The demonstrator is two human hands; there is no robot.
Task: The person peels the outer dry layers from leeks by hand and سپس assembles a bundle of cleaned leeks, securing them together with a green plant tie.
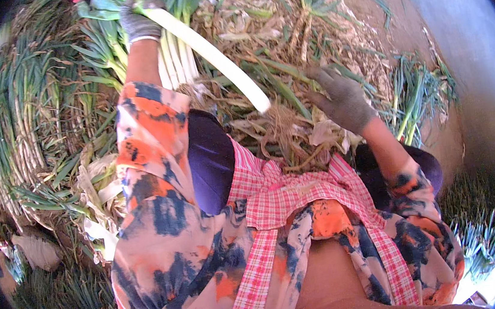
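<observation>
My left hand (141,18), in a grey knit glove, is closed around a thick scallion or leek (215,60) near its green leaves. The bare white stalk slants down to the right, its root end above a heap of loose roots and husks (288,136) at my lap. Behind that hand and wrist lies a bundle of white-stemmed stalks (177,58). My right hand (342,99), also gloved, is over the heap with its fingers apart, away from the held stalk. Green leaves lie beside its fingertips; it seems to hold nothing.
Long unpeeled stalks (22,119) lie in a wide pile at the left. Peeled husks (96,184) lie beside my left arm. A small green bunch (411,96) lies at the right. More green tops (486,229) stand at the lower right. Trimmings (252,23) cover the ground ahead.
</observation>
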